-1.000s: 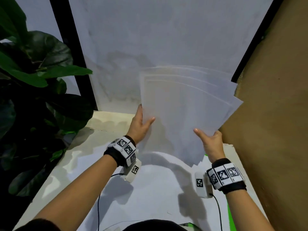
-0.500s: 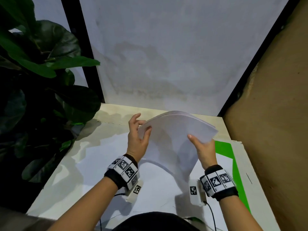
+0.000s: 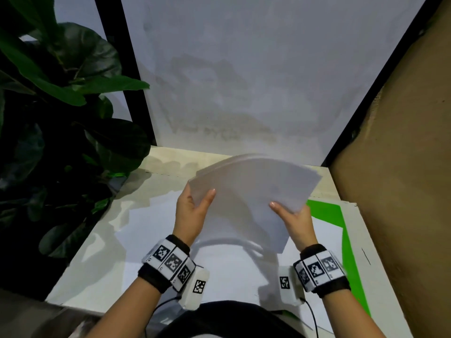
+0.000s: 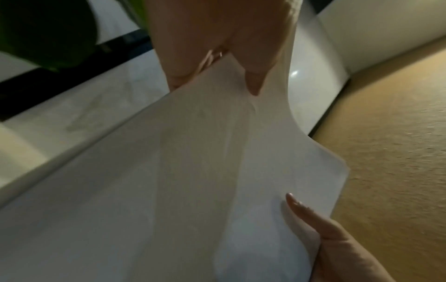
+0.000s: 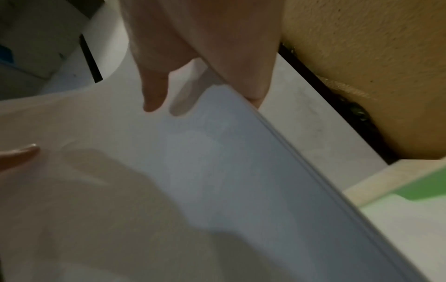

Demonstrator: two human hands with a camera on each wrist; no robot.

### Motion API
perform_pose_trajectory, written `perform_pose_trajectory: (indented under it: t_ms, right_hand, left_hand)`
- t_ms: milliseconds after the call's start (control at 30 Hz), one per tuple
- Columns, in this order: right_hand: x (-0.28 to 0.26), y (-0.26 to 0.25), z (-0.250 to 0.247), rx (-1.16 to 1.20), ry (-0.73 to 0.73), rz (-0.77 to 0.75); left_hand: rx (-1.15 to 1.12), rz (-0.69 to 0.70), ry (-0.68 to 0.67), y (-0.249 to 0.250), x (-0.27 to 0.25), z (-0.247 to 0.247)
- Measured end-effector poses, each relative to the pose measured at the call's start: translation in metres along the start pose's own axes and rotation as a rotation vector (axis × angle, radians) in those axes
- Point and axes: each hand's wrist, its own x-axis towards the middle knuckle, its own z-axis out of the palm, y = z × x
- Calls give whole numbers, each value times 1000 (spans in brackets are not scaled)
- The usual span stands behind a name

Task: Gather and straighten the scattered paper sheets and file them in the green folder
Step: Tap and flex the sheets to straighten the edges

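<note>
A stack of white paper sheets (image 3: pixel 249 191) hangs above the table, bowed upward, with its near end drooping toward me. My left hand (image 3: pixel 192 208) pinches the stack's left edge, thumb on top. On the right edge my right hand (image 3: pixel 290 215) does the same. The wrist views show each thumb lying on the top sheet (image 4: pixel 193 181) (image 5: pixel 217 162) with fingers underneath. The green folder (image 3: pixel 341 237) lies open on the table at the right, with another white sheet (image 3: pixel 324 230) on it; the stack and my right arm cover part of it.
A large leafy plant (image 3: pixel 61 118) crowds the table's left side. A white wall panel (image 3: pixel 244 81) closes off the back and a brown wall (image 3: pixel 402 191) the right. More white paper (image 3: pixel 146 240) lies on the table (image 3: pixel 97 252) under my hands.
The stack came down from an upright fan in front of the wall to a low, bowed bundle over the table. Both hands kept their hold, and the sheets' edges are closer together.
</note>
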Motion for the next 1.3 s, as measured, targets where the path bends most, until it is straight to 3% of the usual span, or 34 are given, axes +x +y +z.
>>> perform_pose_trajectory:
  t_ms: [167,267,500,633,933,1033,1133,1200,1300]
  right_hand:
    - [-13,20,-1,-5,-11,132]
    - [-15,6,3,40,-4,94]
    - [-11,-34,15,123,22,-92]
    - [-9,-33,17,132,86,-34]
    - [-11,-39,15,92,67,-87]
    - [-10,-36,10,66,-1,-103]
    - [-9,-14,2,-41,-78,35]
    - [-13,7,4,-176,-30,173]
    - [-21,8,17,-246,45,172]
  left_hand:
    - [74,-193,-87,-31,-17,-9]
    - [71,-169,-99,-24,-16,-12]
    - [-42,41,-46,11,-9,-4]
    - [-9,-5,18,12,-5,3]
    - [0,-8,39,11,-4,7]
    - [-49,-19,-1,13,-4,7]
    - [10,-61,-95,-1,-3,1]
    - [133,-186,-109,-17,-3,-6]
    - [215,-291,-62,-15,-3,-11]
